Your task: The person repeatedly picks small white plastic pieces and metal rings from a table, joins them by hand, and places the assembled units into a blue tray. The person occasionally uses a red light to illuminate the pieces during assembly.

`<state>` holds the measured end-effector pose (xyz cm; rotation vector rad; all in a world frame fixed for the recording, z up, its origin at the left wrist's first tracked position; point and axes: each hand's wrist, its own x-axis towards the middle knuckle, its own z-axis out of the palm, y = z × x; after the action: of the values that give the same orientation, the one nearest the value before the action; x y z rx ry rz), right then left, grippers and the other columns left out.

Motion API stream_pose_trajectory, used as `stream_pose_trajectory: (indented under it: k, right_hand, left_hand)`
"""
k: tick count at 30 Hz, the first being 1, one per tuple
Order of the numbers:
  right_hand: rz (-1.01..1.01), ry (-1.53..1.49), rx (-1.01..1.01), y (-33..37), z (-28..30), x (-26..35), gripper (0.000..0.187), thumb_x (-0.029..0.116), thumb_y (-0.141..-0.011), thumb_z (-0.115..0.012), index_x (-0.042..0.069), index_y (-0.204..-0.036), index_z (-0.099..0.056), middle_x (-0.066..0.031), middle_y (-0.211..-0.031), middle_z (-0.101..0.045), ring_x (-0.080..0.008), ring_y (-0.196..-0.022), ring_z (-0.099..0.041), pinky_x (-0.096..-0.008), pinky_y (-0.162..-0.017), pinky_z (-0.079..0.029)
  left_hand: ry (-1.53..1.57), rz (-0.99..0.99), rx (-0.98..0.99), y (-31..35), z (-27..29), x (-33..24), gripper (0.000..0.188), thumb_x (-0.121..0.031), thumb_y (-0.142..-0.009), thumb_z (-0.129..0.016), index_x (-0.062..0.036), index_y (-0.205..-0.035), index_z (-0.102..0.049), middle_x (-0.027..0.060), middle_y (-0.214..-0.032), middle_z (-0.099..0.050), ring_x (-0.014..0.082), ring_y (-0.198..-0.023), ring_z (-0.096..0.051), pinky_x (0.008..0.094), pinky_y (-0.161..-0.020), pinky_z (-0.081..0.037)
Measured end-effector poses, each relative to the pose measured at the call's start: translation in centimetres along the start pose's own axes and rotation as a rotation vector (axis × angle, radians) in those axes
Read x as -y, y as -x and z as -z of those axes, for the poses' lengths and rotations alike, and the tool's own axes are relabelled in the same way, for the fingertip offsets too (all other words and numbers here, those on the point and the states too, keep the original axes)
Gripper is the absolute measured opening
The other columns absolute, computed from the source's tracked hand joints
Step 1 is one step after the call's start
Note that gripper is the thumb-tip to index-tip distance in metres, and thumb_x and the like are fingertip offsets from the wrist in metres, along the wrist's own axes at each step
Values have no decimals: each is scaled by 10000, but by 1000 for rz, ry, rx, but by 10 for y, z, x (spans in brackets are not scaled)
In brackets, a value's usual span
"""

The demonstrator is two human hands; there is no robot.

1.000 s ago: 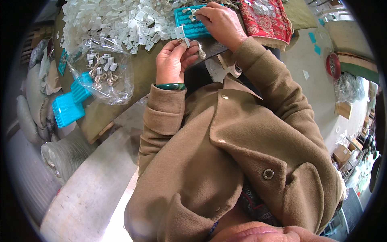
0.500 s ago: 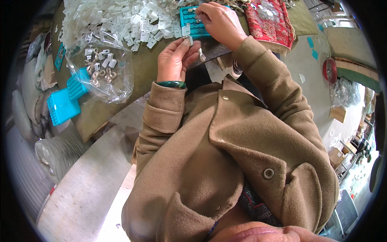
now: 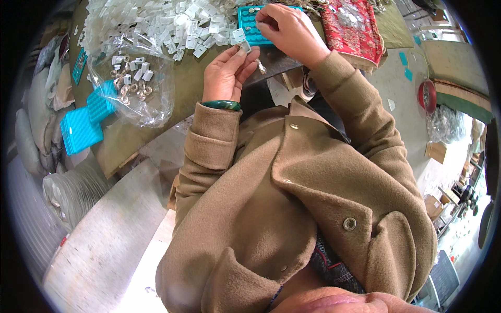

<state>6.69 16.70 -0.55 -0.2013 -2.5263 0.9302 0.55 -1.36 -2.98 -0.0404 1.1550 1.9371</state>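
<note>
My left hand [image 3: 228, 68], a green bangle on its wrist, pinches a small white plastic piece [image 3: 244, 46] between thumb and fingertips. A pale twisted cord [image 3: 261, 67] dangles beside its fingers. My right hand [image 3: 292, 32] is over the teal tray [image 3: 254, 39], with thumb and fingers drawn together. Whatever those fingertips hold, if anything, is too small to make out. The tray has rows of round hollows, and a few small round pieces [image 3: 251, 10] sit in it near the far left corner.
A large heap of white plastic pieces [image 3: 156, 23] covers the table's far left. Nearer lies a clear plastic bag [image 3: 159, 101] with white pieces and coiled cords. Stacked teal trays [image 3: 82, 133] rest by the left table edge. Red patterned cloth [image 3: 352, 39] lies right of the tray.
My right hand has shifted a little toward me and right, its fingertips drawing back from the tray's far left hollows. The left hand keeps its pinch on the white piece.
</note>
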Motion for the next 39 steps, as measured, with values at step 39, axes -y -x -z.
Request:
stream_pose_trajectory:
  k: [39]
  right_hand:
    - [141, 313, -25, 11, -20, -12, 134, 148, -894, -605, 88, -998, -664, -120, -874, -634, -327, -780, -645, -407, -693, -529]
  left_hand:
    - [32, 15, -38, 3, 6, 6, 207, -144, -947, -617, 8, -1087, -631, 139, -1033, -701, 151, -892, -700, 223, -697, -590]
